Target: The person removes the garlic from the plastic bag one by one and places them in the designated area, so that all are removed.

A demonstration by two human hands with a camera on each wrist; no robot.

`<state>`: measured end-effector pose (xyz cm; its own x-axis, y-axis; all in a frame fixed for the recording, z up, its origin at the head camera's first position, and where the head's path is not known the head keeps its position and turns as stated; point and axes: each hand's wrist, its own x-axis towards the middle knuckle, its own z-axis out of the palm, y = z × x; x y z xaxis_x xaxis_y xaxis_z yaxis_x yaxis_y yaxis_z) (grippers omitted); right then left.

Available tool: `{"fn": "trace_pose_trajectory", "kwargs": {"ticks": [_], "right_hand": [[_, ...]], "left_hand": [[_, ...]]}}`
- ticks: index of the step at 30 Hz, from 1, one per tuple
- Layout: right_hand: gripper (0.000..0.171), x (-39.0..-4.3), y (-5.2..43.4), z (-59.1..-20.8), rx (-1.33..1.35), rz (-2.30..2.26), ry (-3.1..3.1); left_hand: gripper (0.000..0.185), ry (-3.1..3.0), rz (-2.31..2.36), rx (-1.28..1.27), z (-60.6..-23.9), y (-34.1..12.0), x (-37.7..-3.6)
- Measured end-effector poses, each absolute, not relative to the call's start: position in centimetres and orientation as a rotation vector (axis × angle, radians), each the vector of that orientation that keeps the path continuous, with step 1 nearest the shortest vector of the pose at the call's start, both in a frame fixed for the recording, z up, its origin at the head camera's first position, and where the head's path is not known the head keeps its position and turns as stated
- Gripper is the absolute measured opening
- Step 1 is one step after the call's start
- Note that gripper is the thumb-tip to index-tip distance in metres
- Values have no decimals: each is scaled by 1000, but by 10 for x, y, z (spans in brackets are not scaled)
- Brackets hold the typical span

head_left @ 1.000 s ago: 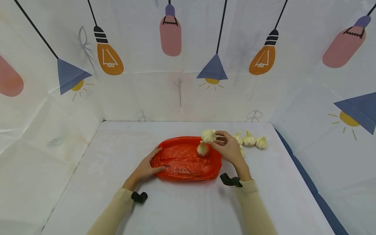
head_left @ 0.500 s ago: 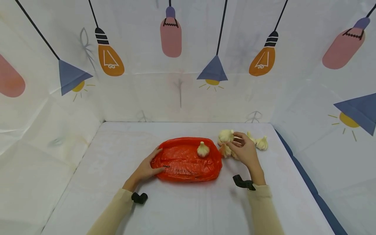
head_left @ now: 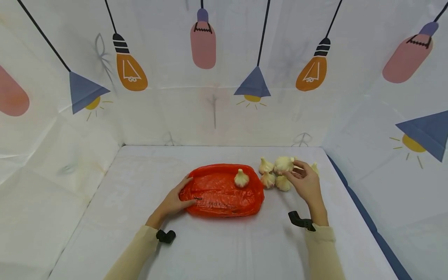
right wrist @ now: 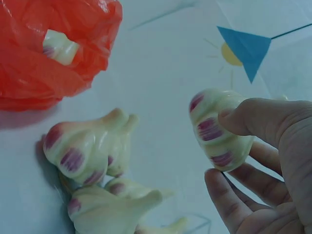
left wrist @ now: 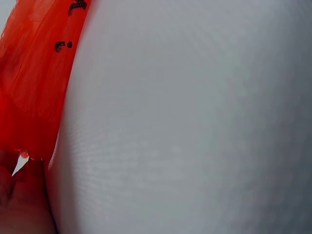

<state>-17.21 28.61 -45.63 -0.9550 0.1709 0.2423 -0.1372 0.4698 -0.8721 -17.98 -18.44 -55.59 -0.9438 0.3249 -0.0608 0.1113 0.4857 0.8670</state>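
Now, right hand point(head_left: 308, 182) raised just over the tabletop point(head_left: 224, 249), thumb and fingers point(right wrist: 243, 119) curled round one garlic bulb point(head_left: 283, 164) and pinching it clear of the surface. Purple streaks on that bulb's skin, plain in the right wrist view. Beneath and just left of it, a small cluster of loose garlic bulbs point(head_left: 271, 175) lying on the white cloth, some touching one another (exact count hard to tell, one partly hidden behind the fingers). Left of the cluster, red plastic bag point(head_left: 220, 192) spread nearly flat, one more bulb in the bag point(head_left: 241, 179) sitting near its right end, seen through the bag's opening in the right wrist view. Left hand point(head_left: 173, 200) resting flat on the bag's left edge, fingers straight and pressing the plastic down, gripping nothing. Beige sleeves point(head_left: 133, 252) on both forearms, small black cameras point(head_left: 301, 221) strapped at the wrists. Behind, white backdrop point(head_left: 217, 77) printed with hanging lamps and bulbs.
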Motion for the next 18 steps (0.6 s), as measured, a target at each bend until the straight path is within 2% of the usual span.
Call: {"fn": "trace_pose_trajectory", "kwargs": {"ticks": [6,18], "right_hand": [[56,-166,297,-460,-92,1490,-2388],[52,-159,315,-488,-283,1414,-2352]], "left_hand": [[96,2522,1432,365,-556,-185,-180],[96,2537,1421,375,-556,-185,-179]]}}
